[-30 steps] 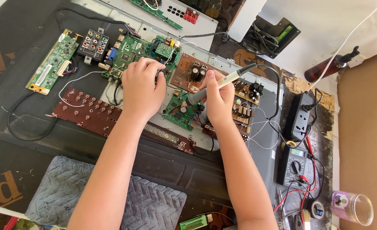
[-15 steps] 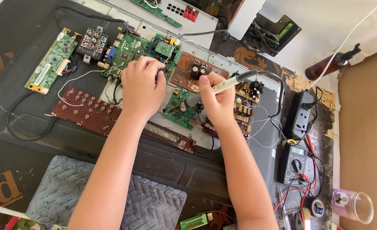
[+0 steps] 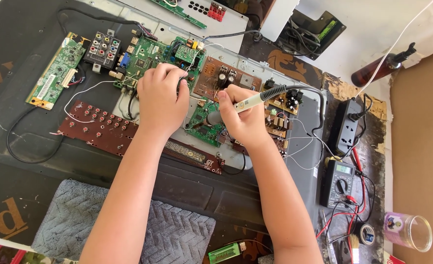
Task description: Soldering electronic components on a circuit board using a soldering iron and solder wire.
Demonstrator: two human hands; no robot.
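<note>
**Hands over the boards, iron tip down**

Both hands work at the centre of a grey metal chassis (image 3: 304, 161) lying on the dark table (image 3: 11, 161). The left hand (image 3: 161, 100) is curled knuckles-up, fingers folded onto the green main board (image 3: 150, 54) at its 12 o'clock; whether it pinches anything underneath cannot be told. The right hand (image 3: 243, 120) grips a soldering iron (image 3: 248, 102) pen-fashion, thumb and fingers closed around the pale handle. That iron's long axis runs from about 2 o'clock, where its black cord leaves, down to 8 o'clock, where its dark tip points at a small green board (image 3: 206, 124) lying between the two hands. The right hand is on the iron; the left is just beside the tip, at its 10 o'clock. A brown button board (image 3: 99, 129) lies at 8 o'clock of the left hand, a multimeter (image 3: 338, 183) at 4 o'clock of the right.
</note>
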